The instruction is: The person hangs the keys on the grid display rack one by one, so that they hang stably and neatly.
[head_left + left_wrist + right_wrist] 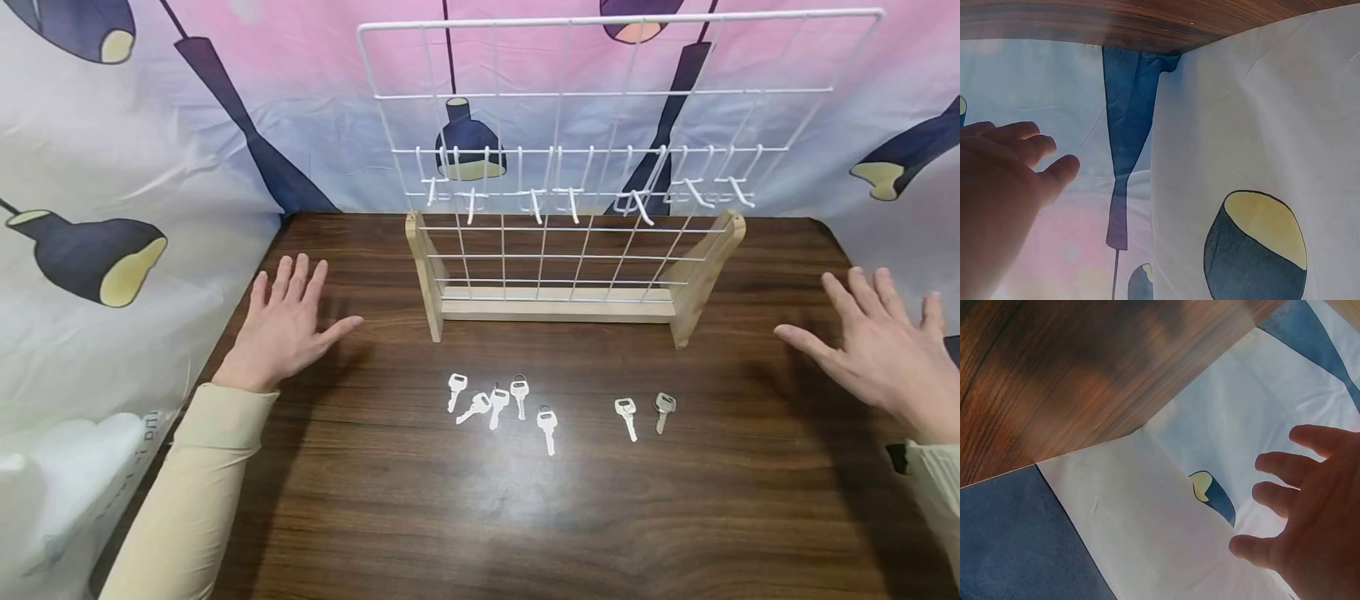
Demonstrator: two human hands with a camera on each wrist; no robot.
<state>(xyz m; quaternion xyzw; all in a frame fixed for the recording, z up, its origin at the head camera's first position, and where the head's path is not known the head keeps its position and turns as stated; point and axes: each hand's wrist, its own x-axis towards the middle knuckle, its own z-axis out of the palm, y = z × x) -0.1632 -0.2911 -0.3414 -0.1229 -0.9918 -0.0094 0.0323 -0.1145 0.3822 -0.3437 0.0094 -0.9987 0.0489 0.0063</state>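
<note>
Visible only in the head view: seven keys [498,402], seven white hooks [573,207] and one wire rack [525,228] in a wooden stand [557,310], near the far edge of the dark brown surface [480,517]. Showing in the right wrist view as a broad dark blue patch [1029,531], beside a corner of the surface; in the head view, only a sliver of such dark colour at the right border. In both wrist views, plus the head view, lamp-printed cloth [322,83] beyond the edges. Between the hands, well apart from both, all keys lying flat in front of the stand: five in a loose cluster towards the left edge, two side by side towards the right. Near the left edge, left hand [281,337], back upward, fingers straight and spread, thumb pointing inward. By the right edge, right hand [885,358], likewise spread, thumb inward. In the left wrist view, fingers partly hidden behind the hand itself. Counted besides: two side supports in the stand, two pale sleeves [202,492].
</note>
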